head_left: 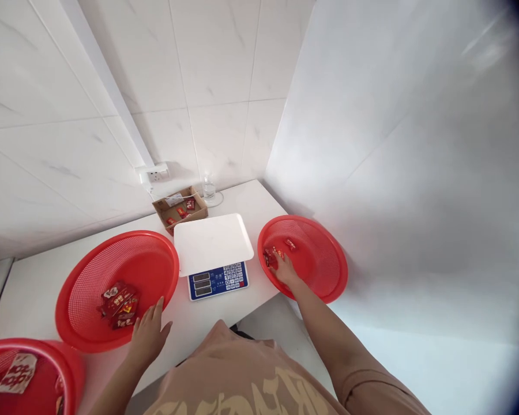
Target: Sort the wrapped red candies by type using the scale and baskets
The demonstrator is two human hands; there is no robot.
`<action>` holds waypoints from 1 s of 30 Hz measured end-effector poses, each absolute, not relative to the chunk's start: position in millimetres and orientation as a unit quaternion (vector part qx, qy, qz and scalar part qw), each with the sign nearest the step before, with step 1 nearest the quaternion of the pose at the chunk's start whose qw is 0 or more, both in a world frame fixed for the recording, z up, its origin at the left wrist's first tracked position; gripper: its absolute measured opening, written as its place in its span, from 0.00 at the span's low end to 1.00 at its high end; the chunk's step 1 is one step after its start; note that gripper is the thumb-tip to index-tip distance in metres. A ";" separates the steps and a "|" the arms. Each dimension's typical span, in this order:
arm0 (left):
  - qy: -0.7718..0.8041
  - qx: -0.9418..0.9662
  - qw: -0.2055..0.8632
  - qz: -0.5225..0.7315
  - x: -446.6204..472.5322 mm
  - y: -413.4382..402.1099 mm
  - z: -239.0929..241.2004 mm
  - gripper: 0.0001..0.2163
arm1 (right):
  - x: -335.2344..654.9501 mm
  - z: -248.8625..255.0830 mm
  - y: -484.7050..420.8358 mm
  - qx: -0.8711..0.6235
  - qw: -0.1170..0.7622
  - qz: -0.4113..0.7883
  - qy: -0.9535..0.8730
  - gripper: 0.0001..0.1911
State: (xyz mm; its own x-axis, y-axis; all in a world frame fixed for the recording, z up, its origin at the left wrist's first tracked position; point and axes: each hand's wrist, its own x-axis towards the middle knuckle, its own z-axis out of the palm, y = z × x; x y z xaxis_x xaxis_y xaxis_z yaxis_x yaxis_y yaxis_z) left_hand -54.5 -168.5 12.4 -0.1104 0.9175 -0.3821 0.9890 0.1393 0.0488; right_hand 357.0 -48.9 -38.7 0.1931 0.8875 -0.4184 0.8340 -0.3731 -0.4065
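White tabletop point(30, 288) under scale point(214, 248). Red left basket point(155, 265), just left of scale; red right basket point(324, 259), just right of scale; corner basket point(73, 363), also red, farther left of scale and nearer the body, partly out of view. Left hand point(151, 334) left of scale, at left basket's near rim, fingers spread, grip released. Right hand point(284, 270) right of scale, inside right basket, fingers at red packets point(278, 253); cannot tell if grip clenched on any. Cardboard box point(199, 213) behind scale, small packets point(181, 212) inside. Clear cup point(209, 189) behind scale, beside box. Piled packets point(120, 301) left of scale, in left basket.
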 end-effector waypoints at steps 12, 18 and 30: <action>0.768 0.615 0.151 -0.093 -49.4 -169.6 2.6 0.26 | 356.3 -65.2 -12.6 -0.774 -0.037 0.281 -0.566 0.32; 0.763 0.627 0.156 -0.024 -45.0 -148.6 3.2 0.28 | 358.8 -61.2 -17.5 -0.772 -0.004 0.255 -0.582 0.23; 0.667 0.667 0.193 0.270 12.4 -111.1 41.0 0.22 | 365.3 -33.2 -10.4 -0.664 0.502 0.521 -0.187 0.17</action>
State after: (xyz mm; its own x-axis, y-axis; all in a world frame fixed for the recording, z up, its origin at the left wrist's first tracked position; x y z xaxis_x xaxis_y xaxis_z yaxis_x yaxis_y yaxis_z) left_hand 12.4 -111.1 41.0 -0.0355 0.9940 0.1037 0.7855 -0.0364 0.6179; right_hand 365.3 -10.4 -33.2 0.3874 0.7721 -0.5037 -0.2743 -0.4251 -0.8626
